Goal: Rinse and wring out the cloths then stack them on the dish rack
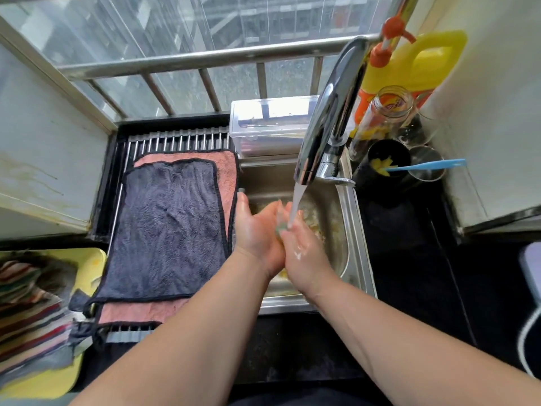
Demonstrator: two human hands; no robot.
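Both my hands are in the steel sink (349, 230), under the water stream (295, 200) from the chrome faucet (328, 118). My left hand (254, 230) and my right hand (304, 247) press together at the palms, fingers fairly straight and wet. A small greenish patch shows between them; I cannot tell what it is. On the dish rack (178, 140) to the left, a dark grey cloth (169, 230) lies spread flat on top of a pink cloth (228, 168).
Striped cloths (26, 306) lie heaped on a yellow tray (96, 256) at the far left. Behind the sink stands a clear plastic box (269, 124). A yellow bottle (418, 63), a glass jar (383, 112) and a black cup (389, 162) crowd the right corner.
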